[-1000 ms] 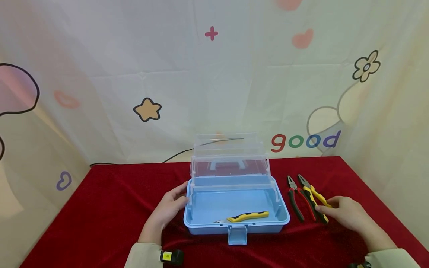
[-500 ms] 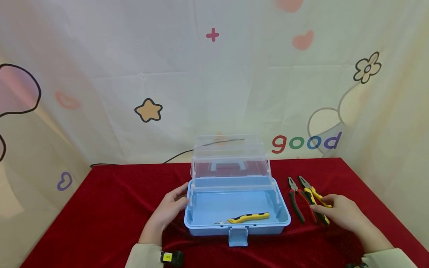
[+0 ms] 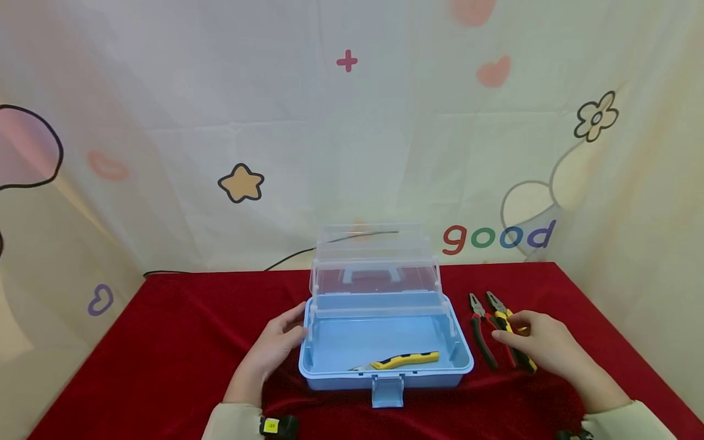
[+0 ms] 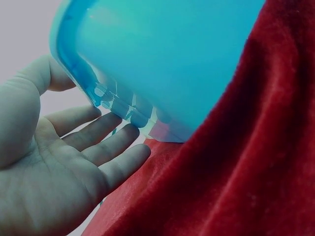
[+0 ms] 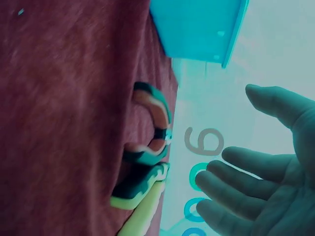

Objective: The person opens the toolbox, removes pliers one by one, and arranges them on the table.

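In the head view, my left hand point(image 3: 277, 342) is at the left end of a light-blue toolbox point(image 3: 385, 382), its thumb at the rim. The left wrist view shows its fingers extended against the outer wall. My right hand point(image 3: 544, 342) hovers over the handles of yellow-and-black pliers point(image 3: 502, 318), its fingers spread and apart from the tools in the right wrist view. Beside these lie red-and-black pliers point(image 3: 484, 348), one handle partly hidden by the hand. A tool with a yellow-and-black handle point(image 3: 409, 360) and a metal tip lies inside the toolbox.
The toolbox's clear lid point(image 3: 376, 275) with its tray stands raised at the back. A latch point(image 3: 387, 391) hangs down in front. Red cloth point(image 3: 181, 342) covers the table, and a printed curtain point(image 3: 275, 153) hangs behind. A thin dark cable point(image 3: 294, 256) runs along the back.
My right hand has moved left over the yellow-and-black pliers, toward the red-and-black ones. My left hand stays at the toolbox. The head view has shifted slightly.
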`<state>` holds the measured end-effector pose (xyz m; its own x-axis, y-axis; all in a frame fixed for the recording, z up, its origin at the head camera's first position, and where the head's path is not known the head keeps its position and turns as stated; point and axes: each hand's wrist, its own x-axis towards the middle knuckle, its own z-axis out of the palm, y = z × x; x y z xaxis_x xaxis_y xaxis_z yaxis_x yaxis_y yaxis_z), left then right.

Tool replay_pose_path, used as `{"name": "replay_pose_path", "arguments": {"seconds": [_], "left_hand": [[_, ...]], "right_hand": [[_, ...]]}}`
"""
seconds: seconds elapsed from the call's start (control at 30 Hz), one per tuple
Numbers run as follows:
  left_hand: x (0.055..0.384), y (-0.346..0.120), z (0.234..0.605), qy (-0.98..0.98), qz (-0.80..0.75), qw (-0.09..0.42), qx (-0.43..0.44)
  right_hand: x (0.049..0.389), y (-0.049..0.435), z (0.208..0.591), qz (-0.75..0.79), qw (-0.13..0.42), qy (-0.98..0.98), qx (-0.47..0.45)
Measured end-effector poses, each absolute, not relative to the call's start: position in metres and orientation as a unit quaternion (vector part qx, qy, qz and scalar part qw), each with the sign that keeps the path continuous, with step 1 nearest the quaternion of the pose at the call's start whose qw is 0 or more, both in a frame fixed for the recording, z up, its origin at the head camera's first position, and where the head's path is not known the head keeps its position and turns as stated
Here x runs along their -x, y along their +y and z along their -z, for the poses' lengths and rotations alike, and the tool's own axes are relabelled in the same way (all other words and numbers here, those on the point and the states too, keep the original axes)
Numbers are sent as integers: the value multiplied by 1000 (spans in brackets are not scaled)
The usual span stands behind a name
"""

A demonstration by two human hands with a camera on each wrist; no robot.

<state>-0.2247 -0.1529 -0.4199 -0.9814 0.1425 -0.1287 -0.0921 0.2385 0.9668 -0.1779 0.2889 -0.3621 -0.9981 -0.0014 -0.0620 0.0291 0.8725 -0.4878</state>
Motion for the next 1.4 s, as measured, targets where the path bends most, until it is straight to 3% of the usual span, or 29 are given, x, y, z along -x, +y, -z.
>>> {"name": "replay_pose_path", "arguments": {"seconds": [0.57, 1.4], "left_hand": [[225, -153, 420, 778, -621, 93, -17], [225, -152, 420, 775, -624, 98, -19]], "right_hand": [[180, 255, 349, 274, -19, 961, 38], [185, 221, 346, 321, -5, 941, 107]]}}
